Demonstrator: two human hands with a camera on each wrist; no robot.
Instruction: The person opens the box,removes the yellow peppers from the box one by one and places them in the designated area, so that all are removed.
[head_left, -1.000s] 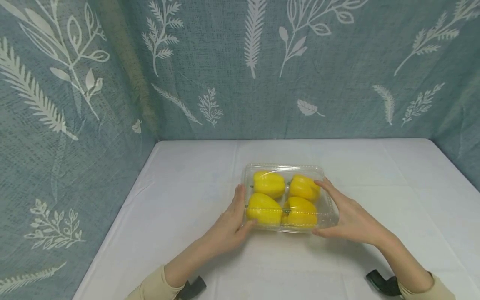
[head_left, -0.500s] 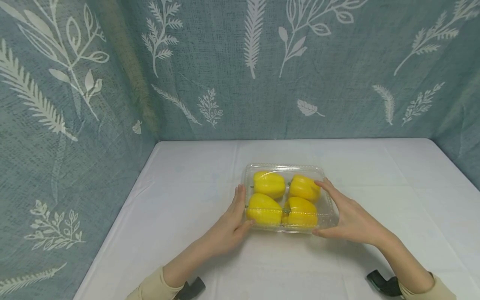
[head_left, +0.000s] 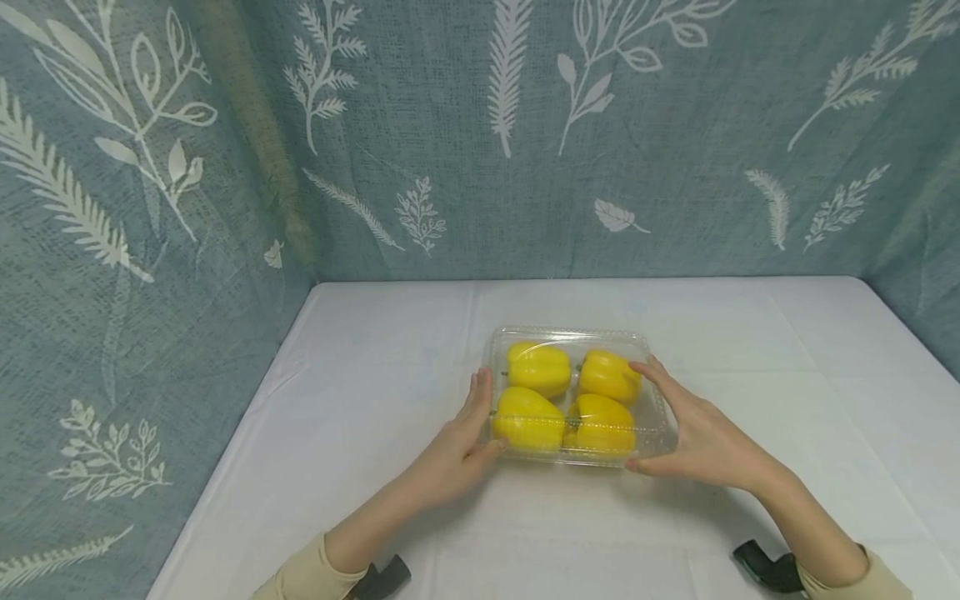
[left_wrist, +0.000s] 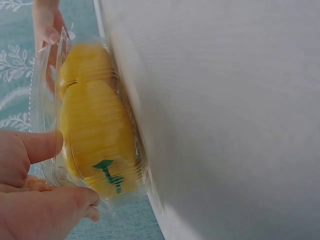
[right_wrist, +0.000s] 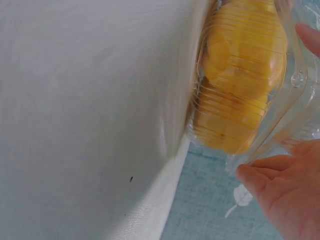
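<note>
A clear plastic clamshell container (head_left: 654, 425) sits on the white-covered table with its lid down. Inside lie several yellow bell peppers (head_left: 537, 368), in two rows, with short green stems. My left hand (head_left: 453, 458) holds the container's left side, fingers along the edge and thumb at the front left corner. On the right side, my right hand (head_left: 705, 437) spans the end, thumb at the front corner and fingers farther back over the rim. The left wrist view shows a green stem (left_wrist: 111, 175) through the ridged wall. In the right wrist view, fingertips (right_wrist: 245, 171) meet the rim corner.
The white table cover (head_left: 375, 350) surrounds the container. Behind and to the left hangs a blue-green curtain (head_left: 450, 167) with white leaf prints. Dark wrist mounts (head_left: 765, 567) sit by both beige sleeves (head_left: 311, 571).
My left thumb has settled against the container's front left corner. The container, the peppers and my right hand stay practically where they were.
</note>
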